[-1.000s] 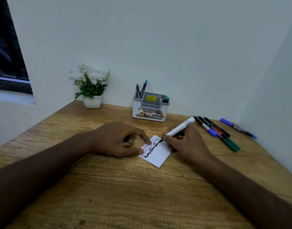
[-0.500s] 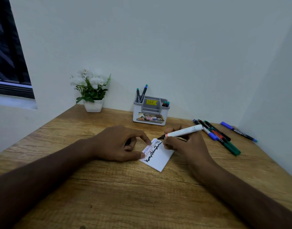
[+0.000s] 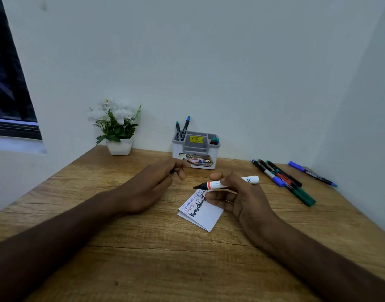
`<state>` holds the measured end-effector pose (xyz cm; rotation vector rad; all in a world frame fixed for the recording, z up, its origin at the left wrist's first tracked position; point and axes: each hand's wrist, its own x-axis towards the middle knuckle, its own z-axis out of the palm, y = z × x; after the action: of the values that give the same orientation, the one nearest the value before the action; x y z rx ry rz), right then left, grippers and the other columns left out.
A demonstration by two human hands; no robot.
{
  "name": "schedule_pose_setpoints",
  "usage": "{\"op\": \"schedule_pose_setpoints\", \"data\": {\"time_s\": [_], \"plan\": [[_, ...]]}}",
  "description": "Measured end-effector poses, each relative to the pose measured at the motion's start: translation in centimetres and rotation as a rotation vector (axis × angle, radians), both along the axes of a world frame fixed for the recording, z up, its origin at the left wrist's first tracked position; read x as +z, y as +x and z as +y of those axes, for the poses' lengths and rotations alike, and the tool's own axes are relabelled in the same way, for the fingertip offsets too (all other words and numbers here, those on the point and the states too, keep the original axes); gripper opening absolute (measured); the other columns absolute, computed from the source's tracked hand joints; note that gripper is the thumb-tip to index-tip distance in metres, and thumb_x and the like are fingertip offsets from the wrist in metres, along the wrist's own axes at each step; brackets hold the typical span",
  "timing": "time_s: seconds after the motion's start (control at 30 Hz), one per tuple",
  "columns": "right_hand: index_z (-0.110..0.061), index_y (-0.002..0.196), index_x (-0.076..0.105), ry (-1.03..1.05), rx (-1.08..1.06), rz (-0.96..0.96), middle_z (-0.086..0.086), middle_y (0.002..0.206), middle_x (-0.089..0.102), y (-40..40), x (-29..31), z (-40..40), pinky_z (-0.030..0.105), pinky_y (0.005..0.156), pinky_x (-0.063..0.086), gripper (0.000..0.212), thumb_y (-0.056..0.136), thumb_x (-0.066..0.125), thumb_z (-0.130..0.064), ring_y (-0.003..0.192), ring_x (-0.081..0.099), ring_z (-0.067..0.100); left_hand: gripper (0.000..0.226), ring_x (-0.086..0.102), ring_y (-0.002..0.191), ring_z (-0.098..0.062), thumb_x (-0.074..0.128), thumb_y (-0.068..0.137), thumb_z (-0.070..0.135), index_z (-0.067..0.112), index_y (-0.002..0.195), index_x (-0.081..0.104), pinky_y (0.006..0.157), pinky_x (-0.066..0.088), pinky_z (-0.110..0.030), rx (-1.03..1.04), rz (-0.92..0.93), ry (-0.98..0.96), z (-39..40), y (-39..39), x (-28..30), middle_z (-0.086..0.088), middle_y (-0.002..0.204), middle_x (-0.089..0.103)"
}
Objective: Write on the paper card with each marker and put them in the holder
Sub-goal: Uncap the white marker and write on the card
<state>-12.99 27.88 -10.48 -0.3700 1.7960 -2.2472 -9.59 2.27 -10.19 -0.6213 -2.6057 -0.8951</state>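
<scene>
A white paper card [image 3: 207,215] with blue, red and black writing lies on the wooden desk [image 3: 143,258]. Just above its far end, my right hand [image 3: 241,199] grips a white marker [image 3: 216,184] with an orange ring, held level with its uncapped black tip pointing left. My left hand [image 3: 152,184] hovers left of the card, off the paper, with its fingers curled round a small dark thing that looks like the marker's cap [image 3: 172,171]. The grey and white holder [image 3: 196,153] stands by the back wall with several markers in it.
Several loose markers [image 3: 283,179] lie in a bunch at the right, and a blue one [image 3: 311,173] lies apart near the right wall. A potted white flower plant [image 3: 119,131] stands at the back left. Walls close the desk in behind and to the right.
My right hand lifted the marker's tip off the card and turned the marker level. My left hand let go of the card and rose toward the holder.
</scene>
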Motion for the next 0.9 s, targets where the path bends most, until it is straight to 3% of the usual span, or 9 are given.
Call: {"op": "schedule_pose_setpoints", "data": {"time_s": [0.13, 0.2, 0.27, 0.37, 0.6, 0.77, 0.9], "plan": [[-0.016, 0.091, 0.087, -0.038, -0.018, -0.018, 0.015, 0.101, 0.084, 0.2, 0.0, -0.1, 0.038, 0.079, 0.068, 0.022, 0.099, 0.067, -0.013, 0.078, 0.080, 0.024, 0.055, 0.064, 0.114, 0.003, 0.068, 0.100, 0.015, 0.033, 0.148, 0.049, 0.095, 0.049, -0.010, 0.013, 0.046, 0.025, 0.1, -0.3, -0.4, 0.023, 0.125, 0.063], [-0.012, 0.095, 0.084, -0.068, -0.049, -0.031, 0.016, 0.102, 0.084, 0.1, 0.0, -0.1, 0.038, 0.078, 0.069, 0.010, 0.096, 0.074, -0.014, 0.079, 0.080, 0.026, 0.048, 0.067, 0.111, 0.007, 0.079, 0.092, 0.017, 0.031, 0.134, 0.062, 0.092, 0.052, -0.009, 0.021, 0.087, 0.076, 0.1, -0.5, -0.4, 0.022, 0.127, 0.064], [-0.002, 0.112, 0.074, -0.095, -0.079, -0.027, 0.016, 0.103, 0.084, 0.1, 0.1, -0.2, 0.036, 0.075, 0.068, 0.025, 0.092, 0.079, -0.015, 0.079, 0.080, 0.026, 0.032, 0.068, 0.107, 0.004, 0.084, 0.087, 0.021, 0.031, 0.115, 0.073, 0.086, 0.055, -0.010, 0.043, 0.144, 0.072, 0.1, -0.4, 0.0, 0.022, 0.133, 0.061], [0.001, 0.121, 0.067, -0.097, -0.112, -0.025, 0.014, 0.103, 0.084, 0.2, 0.1, -0.3, 0.035, 0.074, 0.069, 0.039, 0.089, 0.082, -0.016, 0.078, 0.080, 0.023, 0.025, 0.069, 0.107, 0.000, 0.084, 0.085, 0.025, 0.029, 0.108, 0.079, 0.082, 0.059, -0.015, 0.031, 0.161, 0.063, 0.2, -0.1, 0.3, 0.020, 0.133, 0.061], [-0.007, 0.111, 0.075, -0.059, -0.113, 0.039, 0.013, 0.103, 0.084, 0.4, 0.2, -0.2, 0.036, 0.078, 0.068, 0.024, 0.090, 0.081, -0.017, 0.079, 0.078, 0.023, 0.033, 0.069, 0.102, -0.005, 0.083, 0.087, 0.020, 0.032, 0.117, 0.079, 0.080, 0.062, -0.021, 0.038, 0.199, 0.024, 0.5, -0.1, 0.3, 0.015, 0.115, 0.069], [-0.006, 0.112, 0.077, 0.089, -0.096, 0.129, 0.012, 0.097, 0.084, 0.6, 0.0, -0.3, 0.034, 0.079, 0.067, 0.048, 0.076, 0.086, -0.037, 0.081, 0.080, 0.021, 0.034, 0.070, 0.096, -0.002, 0.082, 0.089, 0.027, 0.035, 0.122, 0.077, 0.078, 0.062, -0.030, 0.046, 0.225, -0.015, 1.0, 0.2, 0.5, 0.016, 0.109, 0.077], [-0.010, 0.104, 0.083, 0.171, -0.074, 0.188, 0.008, 0.093, 0.085, 0.8, 0.0, -0.1, 0.029, 0.078, 0.067, 0.043, 0.076, 0.086, -0.042, 0.085, 0.081, 0.016, 0.028, 0.070, 0.090, -0.001, 0.077, 0.093, 0.029, 0.032, 0.121, 0.077, 0.075, 0.060, -0.032, -0.004, 0.244, -0.140, 1.5, 0.6, 0.9, 0.015, 0.107, 0.078]]}}
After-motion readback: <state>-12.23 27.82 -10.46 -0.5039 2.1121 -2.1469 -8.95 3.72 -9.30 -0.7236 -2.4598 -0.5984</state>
